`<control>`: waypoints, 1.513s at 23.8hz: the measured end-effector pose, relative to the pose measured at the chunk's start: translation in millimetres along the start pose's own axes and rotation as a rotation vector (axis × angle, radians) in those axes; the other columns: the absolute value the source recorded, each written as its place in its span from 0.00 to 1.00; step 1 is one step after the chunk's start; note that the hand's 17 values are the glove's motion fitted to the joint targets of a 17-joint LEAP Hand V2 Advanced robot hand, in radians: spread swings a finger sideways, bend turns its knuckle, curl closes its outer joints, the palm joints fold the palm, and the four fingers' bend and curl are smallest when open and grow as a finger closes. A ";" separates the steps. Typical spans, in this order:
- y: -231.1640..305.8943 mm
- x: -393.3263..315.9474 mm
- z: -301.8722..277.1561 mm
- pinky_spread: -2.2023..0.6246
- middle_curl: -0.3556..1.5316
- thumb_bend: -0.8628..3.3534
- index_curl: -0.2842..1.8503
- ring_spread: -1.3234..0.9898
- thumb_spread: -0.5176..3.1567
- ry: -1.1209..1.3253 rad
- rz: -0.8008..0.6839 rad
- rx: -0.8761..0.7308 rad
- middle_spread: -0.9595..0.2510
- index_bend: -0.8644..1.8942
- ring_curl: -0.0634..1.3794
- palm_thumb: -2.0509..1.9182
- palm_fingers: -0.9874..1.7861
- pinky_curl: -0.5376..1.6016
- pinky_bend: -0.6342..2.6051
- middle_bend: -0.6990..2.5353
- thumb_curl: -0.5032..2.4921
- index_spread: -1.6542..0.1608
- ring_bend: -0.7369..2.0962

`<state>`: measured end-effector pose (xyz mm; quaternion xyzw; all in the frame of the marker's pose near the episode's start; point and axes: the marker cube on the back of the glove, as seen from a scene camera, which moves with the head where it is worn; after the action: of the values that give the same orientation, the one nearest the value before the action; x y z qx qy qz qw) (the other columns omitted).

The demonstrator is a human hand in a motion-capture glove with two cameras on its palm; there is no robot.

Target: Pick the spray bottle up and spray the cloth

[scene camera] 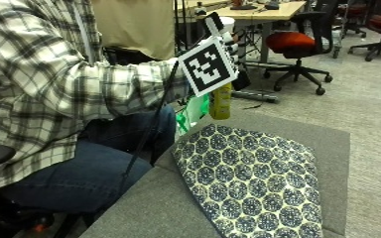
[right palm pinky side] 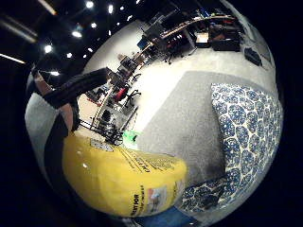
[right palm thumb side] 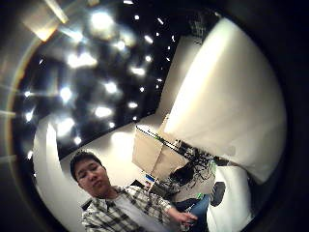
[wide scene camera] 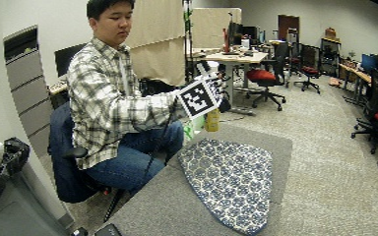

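Person in plaid shirt (scene camera: 38,74) sitting at frame left, raising gloved right hand (scene camera: 233,47) toward upper centre, mostly hidden; fingers appearing to be wrapping yellow spray bottle (scene camera: 221,101), bottle hanging upright clear above grey table (scene camera: 329,144). Blue-patterned cloth (scene camera: 250,181) lying flat, lower right, well below bottle.
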<state>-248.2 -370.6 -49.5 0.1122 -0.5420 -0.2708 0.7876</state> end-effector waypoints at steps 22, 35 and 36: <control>57.9 65.8 29.1 0.73 0.47 0.20 0.38 0.49 0.19 -0.069 0.018 -0.044 0.67 0.37 0.37 0.79 0.78 0.43 0.35 0.36 0.44 0.75 0.45; 63.6 70.7 31.9 0.73 0.47 0.20 0.35 0.49 0.20 -0.025 0.054 -0.100 0.68 0.33 0.37 0.80 0.73 0.43 0.36 0.35 0.43 0.75 0.44; 64.3 70.3 31.8 0.74 0.47 0.20 0.34 0.49 0.21 -0.020 0.058 -0.104 0.68 0.33 0.37 0.80 0.72 0.43 0.36 0.35 0.43 0.75 0.44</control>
<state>-239.0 -352.2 48.7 0.0528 -0.5380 -0.2769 0.7944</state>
